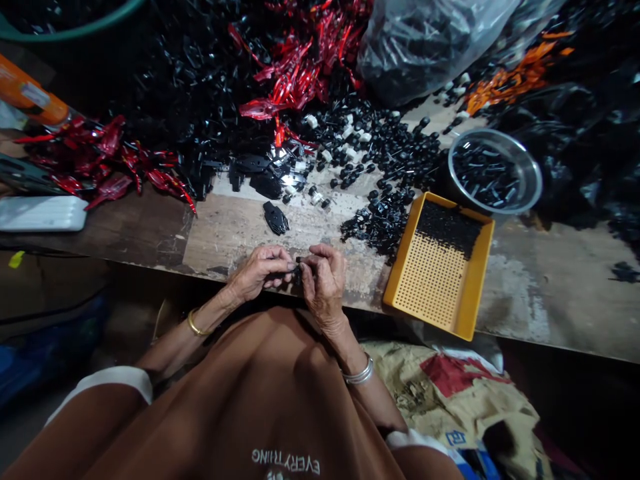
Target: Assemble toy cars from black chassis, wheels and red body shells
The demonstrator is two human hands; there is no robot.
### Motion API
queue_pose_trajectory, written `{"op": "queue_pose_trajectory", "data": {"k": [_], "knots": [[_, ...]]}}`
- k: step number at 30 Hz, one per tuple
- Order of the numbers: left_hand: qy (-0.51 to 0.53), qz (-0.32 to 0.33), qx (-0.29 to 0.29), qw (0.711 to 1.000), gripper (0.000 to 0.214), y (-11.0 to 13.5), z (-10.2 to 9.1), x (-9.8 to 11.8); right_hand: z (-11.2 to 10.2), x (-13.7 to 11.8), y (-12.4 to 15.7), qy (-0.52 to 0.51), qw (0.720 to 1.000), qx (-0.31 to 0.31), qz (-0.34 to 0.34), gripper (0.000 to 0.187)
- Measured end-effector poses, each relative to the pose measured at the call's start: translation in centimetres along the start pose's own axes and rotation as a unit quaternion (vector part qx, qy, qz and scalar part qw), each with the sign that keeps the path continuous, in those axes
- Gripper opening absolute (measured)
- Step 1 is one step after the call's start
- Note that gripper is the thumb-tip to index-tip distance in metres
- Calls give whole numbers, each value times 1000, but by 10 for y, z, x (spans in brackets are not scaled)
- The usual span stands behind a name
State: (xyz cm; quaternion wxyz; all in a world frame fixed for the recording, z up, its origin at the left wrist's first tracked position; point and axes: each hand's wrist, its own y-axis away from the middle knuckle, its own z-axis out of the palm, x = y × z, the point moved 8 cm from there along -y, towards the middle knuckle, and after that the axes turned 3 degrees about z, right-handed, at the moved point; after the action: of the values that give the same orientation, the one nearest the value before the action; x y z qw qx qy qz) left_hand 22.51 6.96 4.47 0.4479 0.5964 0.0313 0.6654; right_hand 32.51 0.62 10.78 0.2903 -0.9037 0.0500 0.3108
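Observation:
My left hand (259, 273) and my right hand (324, 280) meet over the front edge of a worn wooden workbench (240, 230). Their fingertips pinch a small black plastic part (298, 272), which is mostly hidden by my fingers. Just beyond my left hand lies a flat black plastic piece (276, 218). Further ahead is a scattered heap of small black plastic parts (380, 157), some with white ends. To my right, a yellow perforated tray (484, 267) holds rows of black parts in its far section.
A steel bowl (494, 170) of black parts stands at the back right. Glossy red plastic pieces (105, 157) lie at left, with more at the back. A clear plastic bag (425, 47) and orange pieces (515, 83) sit behind. A woven sack (440, 393) lies below the bench.

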Motion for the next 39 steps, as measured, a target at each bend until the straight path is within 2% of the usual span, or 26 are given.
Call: {"op": "queue_pose_trajectory", "data": {"k": [8, 11, 14, 17, 21, 23, 26, 28, 31, 33, 36, 39], "knots": [[-12, 22, 8, 1000, 29, 1, 0, 0, -1, 3, 3, -16, 1000, 10, 17, 7], [-11, 21, 26, 999, 24, 2, -3, -1, -1, 11, 6, -89, 993, 14, 74, 2], [-7, 30, 49, 998, 21, 3, -6, 2, 1, 28, 12, -209, 958, 10, 196, 16], [-9, 35, 59, 998, 21, 4, -8, 4, 10, 40, 20, -318, 895, -37, 309, 24], [-17, 34, 57, 998, 22, 4, -8, 3, 25, 40, 27, -385, 822, -144, 394, 28], [-29, 33, 52, 998, 22, 4, -8, 3, 29, 38, 31, -406, 795, -171, 418, 28], [-73, 45, 33, 996, 22, 6, -8, 8, 30, 36, 33, -421, 782, -165, 429, 27], [-138, 68, 7, 988, 19, 8, -7, 18, 24, 33, 30, -399, 811, -149, 402, 24], [-255, 132, -50, 957, 13, 12, -1, 36, 9, 23, 19, -323, 887, -123, 307, 19], [-312, 195, -85, 926, 10, 17, 4, 47, 2, 15, 13, -292, 915, -116, 254, 14], [-379, 326, -113, 859, 14, 28, 15, 62, 3, 13, 12, -303, 914, -122, 238, 13], [-451, 462, -114, 755, 23, 45, 28, 73, 8, 18, 16, -351, 889, -113, 271, 12]]}}
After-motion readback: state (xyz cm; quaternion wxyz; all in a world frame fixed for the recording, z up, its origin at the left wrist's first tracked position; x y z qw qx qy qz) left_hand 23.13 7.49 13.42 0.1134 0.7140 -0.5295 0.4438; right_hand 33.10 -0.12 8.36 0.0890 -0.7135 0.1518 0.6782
